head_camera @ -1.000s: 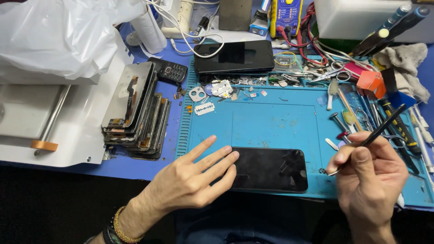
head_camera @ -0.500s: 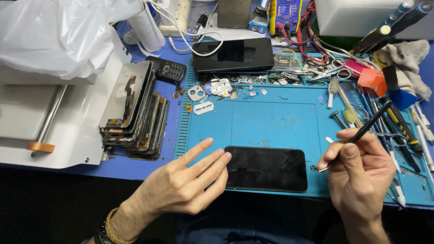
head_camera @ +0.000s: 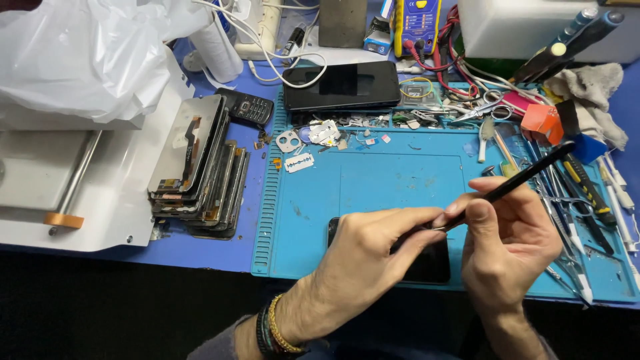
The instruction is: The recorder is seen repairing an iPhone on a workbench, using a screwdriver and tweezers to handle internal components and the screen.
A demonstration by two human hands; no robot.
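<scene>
A black smartphone (head_camera: pixel 427 263) lies flat on the blue work mat (head_camera: pixel 373 180), near its front edge. My left hand (head_camera: pixel 373 257) rests over the phone, fingertips pinched at the tip of a thin black tool (head_camera: pixel 520 179). My right hand (head_camera: pixel 510 243) grips that tool like a pen, its shaft pointing up and to the right. The two hands meet just above the phone's right half, and most of the phone is hidden under them.
A stack of phone screens (head_camera: pixel 200 167) sits left of the mat on a white machine (head_camera: pixel 80 193). A second black phone (head_camera: pixel 340 85) lies at the back. Tweezers and screwdrivers (head_camera: pixel 573 193) crowd the mat's right side. Small parts (head_camera: pixel 313 137) and a plastic bag (head_camera: pixel 87 53) lie behind.
My left hand moved right from beside the phone and closed its fingers at the tool's tip. My right hand brought the tool in over the phone.
</scene>
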